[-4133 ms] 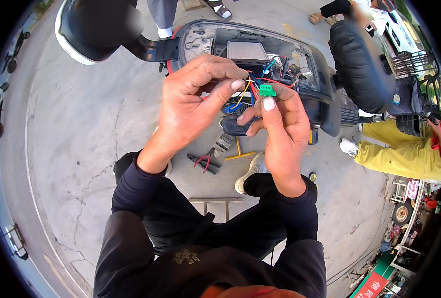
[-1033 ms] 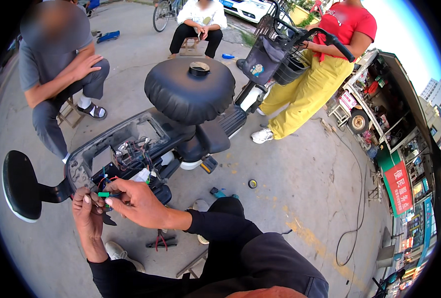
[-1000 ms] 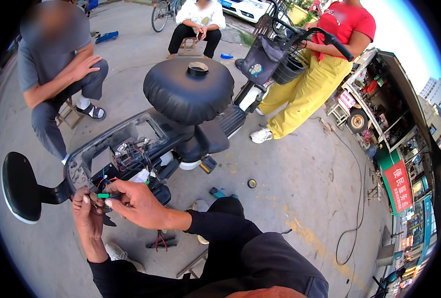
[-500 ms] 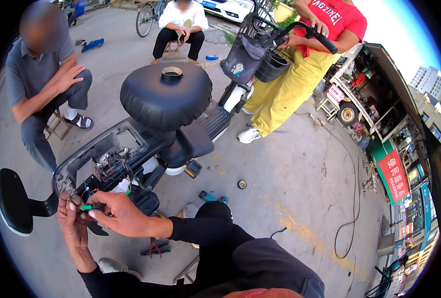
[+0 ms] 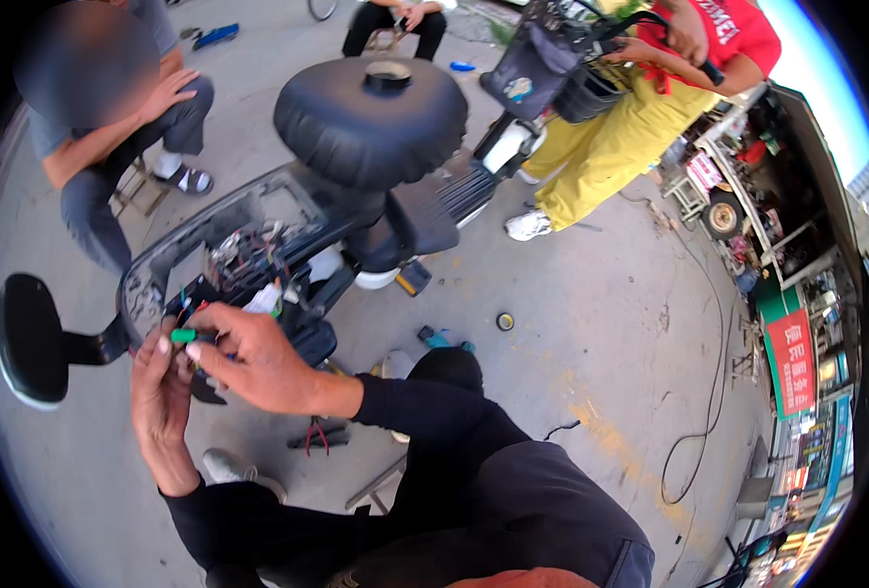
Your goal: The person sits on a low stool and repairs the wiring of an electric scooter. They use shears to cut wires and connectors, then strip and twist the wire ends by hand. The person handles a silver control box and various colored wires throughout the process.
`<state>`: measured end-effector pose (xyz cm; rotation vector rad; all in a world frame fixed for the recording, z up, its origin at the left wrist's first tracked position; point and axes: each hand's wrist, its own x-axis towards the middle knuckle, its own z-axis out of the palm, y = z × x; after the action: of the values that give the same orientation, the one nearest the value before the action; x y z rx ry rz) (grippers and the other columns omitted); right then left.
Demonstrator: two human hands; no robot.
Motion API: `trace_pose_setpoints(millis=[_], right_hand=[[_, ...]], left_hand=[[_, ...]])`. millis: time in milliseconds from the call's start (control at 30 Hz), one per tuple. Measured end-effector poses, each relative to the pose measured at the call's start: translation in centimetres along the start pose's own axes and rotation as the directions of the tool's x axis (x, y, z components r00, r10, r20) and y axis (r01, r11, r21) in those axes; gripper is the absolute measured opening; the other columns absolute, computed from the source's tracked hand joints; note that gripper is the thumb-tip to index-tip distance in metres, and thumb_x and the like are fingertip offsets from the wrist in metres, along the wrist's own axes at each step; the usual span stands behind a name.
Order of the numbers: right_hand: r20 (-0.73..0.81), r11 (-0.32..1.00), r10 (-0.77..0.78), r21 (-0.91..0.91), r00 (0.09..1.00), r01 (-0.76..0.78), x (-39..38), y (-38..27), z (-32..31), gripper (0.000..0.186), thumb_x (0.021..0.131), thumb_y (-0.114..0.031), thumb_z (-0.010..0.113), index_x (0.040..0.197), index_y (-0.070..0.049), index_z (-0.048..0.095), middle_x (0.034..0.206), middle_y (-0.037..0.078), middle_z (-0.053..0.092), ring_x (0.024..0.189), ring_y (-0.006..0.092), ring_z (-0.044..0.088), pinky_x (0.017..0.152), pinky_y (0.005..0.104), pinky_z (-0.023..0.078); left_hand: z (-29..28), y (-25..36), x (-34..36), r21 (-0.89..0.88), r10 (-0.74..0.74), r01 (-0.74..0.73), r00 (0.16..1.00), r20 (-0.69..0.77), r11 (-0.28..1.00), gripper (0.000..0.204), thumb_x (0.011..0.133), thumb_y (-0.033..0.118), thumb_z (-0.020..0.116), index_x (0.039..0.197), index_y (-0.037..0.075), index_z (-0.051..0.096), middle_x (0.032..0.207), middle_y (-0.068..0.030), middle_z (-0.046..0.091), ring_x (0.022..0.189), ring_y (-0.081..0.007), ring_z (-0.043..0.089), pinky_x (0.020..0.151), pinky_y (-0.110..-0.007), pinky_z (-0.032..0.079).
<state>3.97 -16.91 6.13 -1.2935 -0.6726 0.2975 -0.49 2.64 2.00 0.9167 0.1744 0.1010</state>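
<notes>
At the left, my two hands meet over the rear end of an electric scooter. Between their fingertips is a small green connector with dark wire at its right side. My left hand has thumb and fingers pinched at the connector's left end. My right hand pinches the other side, partly hiding the wire. Just beyond them lies the scooter's open body, with a tangle of coloured wires inside. The scooter's seat has a gathered black cover, and a roll of black tape rests on top.
Pliers, a teal power tool and a tape roll lie on the ground. A black backrest pad juts out left. One person sits close by; another in yellow trousers stands at the handlebar. A cable curves at right.
The view has shifted, so the scooter and people appear higher and further right. Both hands stay pinched around the green connector, which is now tilted slightly differently.
</notes>
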Motion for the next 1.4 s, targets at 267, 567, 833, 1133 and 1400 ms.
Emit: trace_pose_setpoints(millis=[267,567,833,1133,1400], right_hand=[[-0.052,0.999,-0.034,-0.003,0.998,0.034,0.0,0.6,0.4,0.024,0.097,-0.012,0.065,0.113,0.004,0.060,0.080,0.004,0.068,0.060,0.0060,0.062,0.049,0.0184,0.042],[-0.104,0.992,-0.028,-0.129,0.994,0.014,0.1,0.8,0.4,0.025,0.099,-0.016,0.062,0.114,0.005,0.062,0.079,0.007,0.065,0.060,0.0120,0.064,0.049,0.0208,0.044],[-0.133,0.985,0.021,-0.166,0.991,-0.043,-0.1,0.3,1.0,0.023,0.099,-0.011,0.061,0.114,0.006,0.059,0.078,0.006,0.066,0.060,0.0080,0.063,0.051,0.0185,0.044],[-0.105,0.979,0.133,-0.143,0.985,-0.148,-0.5,-0.2,0.4,0.024,0.102,-0.012,0.055,0.119,0.004,0.053,0.089,0.008,0.064,0.065,0.0114,0.066,0.054,0.0196,0.046],[-0.117,0.973,0.098,-0.198,0.988,-0.120,-0.2,0.1,0.5,0.025,0.103,-0.016,0.051,0.116,0.005,0.054,0.079,0.010,0.063,0.058,0.0163,0.066,0.048,0.0231,0.047]], left_hand=[[0.8,1.7,0.0,0.008,0.006,-0.008,0.986,0.165,1.000,0.025,0.095,0.020,0.069,0.112,0.001,0.069,0.100,-0.0042,0.072,0.082,-0.0061,0.067,0.067,-0.016,0.054],[2.2,1.8,-0.5,-0.107,-0.064,0.070,0.996,0.058,0.992,0.017,0.096,0.017,0.067,0.106,0.002,0.069,0.092,-0.0014,0.071,0.075,-0.0050,0.066,0.062,-0.014,0.054],[2.0,-0.1,-1.0,-0.064,0.100,-0.098,0.995,0.026,0.993,0.025,0.098,0.024,0.066,0.112,0.003,0.067,0.097,-0.0018,0.069,0.079,-0.0047,0.065,0.060,-0.014,0.051],[3.3,0.1,-1.3,-0.126,0.074,-0.073,0.997,-0.004,0.989,0.022,0.098,0.021,0.065,0.111,0.003,0.066,0.095,-0.0020,0.068,0.077,-0.0057,0.066,0.059,-0.016,0.051],[3.9,-0.1,-1.2,-0.114,0.100,-0.099,0.995,0.009,0.989,0.024,0.100,0.024,0.063,0.112,0.004,0.065,0.101,-0.0040,0.069,0.084,-0.0086,0.068,0.060,-0.018,0.053]])
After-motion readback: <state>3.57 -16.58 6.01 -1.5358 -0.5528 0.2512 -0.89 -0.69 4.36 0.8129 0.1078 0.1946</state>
